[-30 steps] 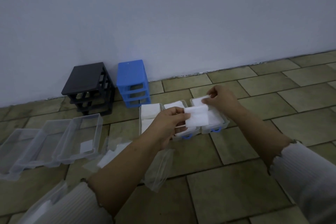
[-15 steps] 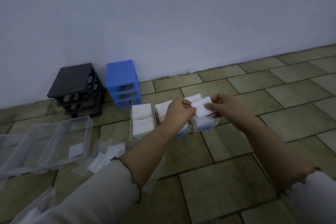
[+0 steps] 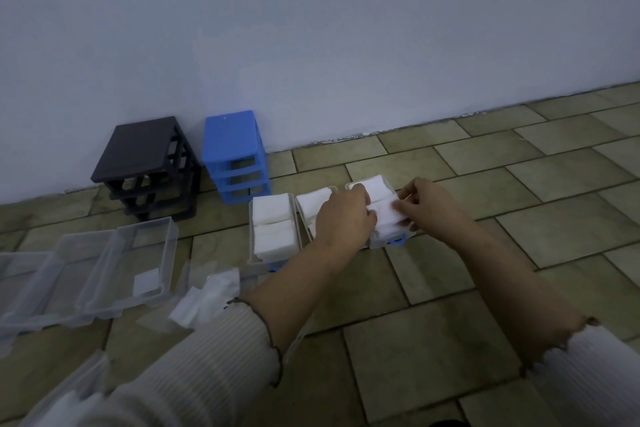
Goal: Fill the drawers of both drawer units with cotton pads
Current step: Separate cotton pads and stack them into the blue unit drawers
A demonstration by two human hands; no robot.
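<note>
Just right of the frame's centre, both hands meet over the rightmost of three clear drawers standing side by side on the tiled floor. The left hand reaches in from the lower left, fingers curled down onto the near-left edge of a white cotton pad, while the right hand pinches the pad's right edge between thumb and fingers. The pad lies at or just above the stack already in that right drawer, whose blue handle shows at its near end; whether the pad has settled on the stack cannot be told. Behind the hands, another white stack fills the far half of the same drawer.

Left of it, the middle drawer is largely hidden by the left hand, with white pads showing at its far end. Further left, the left drawer holds two neat stacks of pads, one behind the other.

Toward the lower left lie loose pads in crumpled clear wrapping. Beside them at the left edge sit empty transparent drawers, nested at a slant, one with a small white label or pad inside.

Against the pale wall in the upper left stand the blue drawer unit and, to its left, the black drawer unit, both with open empty slots.
</note>
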